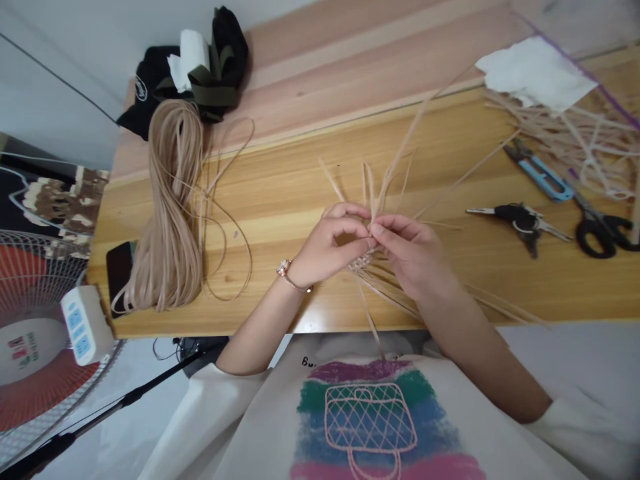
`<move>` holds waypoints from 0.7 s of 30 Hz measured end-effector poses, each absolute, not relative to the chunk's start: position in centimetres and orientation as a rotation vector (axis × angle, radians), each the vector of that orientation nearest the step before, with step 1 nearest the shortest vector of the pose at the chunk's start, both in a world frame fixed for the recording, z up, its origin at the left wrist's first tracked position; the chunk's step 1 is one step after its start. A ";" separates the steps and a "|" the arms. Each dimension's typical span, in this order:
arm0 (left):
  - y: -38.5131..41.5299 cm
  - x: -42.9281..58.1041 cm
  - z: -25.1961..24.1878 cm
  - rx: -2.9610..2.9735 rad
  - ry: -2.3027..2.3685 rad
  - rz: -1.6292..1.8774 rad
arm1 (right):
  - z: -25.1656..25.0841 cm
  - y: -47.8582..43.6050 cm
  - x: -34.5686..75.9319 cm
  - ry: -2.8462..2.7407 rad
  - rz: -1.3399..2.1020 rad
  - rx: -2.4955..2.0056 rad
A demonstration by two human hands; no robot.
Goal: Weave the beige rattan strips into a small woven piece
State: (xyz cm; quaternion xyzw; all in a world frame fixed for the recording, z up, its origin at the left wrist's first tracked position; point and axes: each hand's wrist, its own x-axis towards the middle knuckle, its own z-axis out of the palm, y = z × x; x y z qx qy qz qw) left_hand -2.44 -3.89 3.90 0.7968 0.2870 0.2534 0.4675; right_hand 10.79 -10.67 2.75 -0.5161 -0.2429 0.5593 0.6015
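Note:
Near the table's front edge, a small woven piece [362, 260] of pale beige strands lies partly hidden under my hands. Long loose strands [395, 167] fan out from it toward the back, the right and the front edge. My left hand [337, 241], with a watch and bracelet at its wrist, pinches the strands at the top of the piece. My right hand [413, 250] meets it there, thumb and fingers closed on the same strands. The fingertips of both hands nearly touch.
A coiled beige bundle [173, 213] lies at the left, over a dark phone [119, 270], below a black bag [150, 70]. Keys [523, 220], blue snips [543, 177], black-handled scissors [597, 230], white tissue [540, 73] and loose strands are at the right. A fan [30, 333] and power strip [86, 325] stand left.

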 end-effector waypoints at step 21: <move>-2.7 -2.9 3.5 1.588 0.838 0.694 | 3.1 -10.5 11.4 -1.153 1.032 -1.344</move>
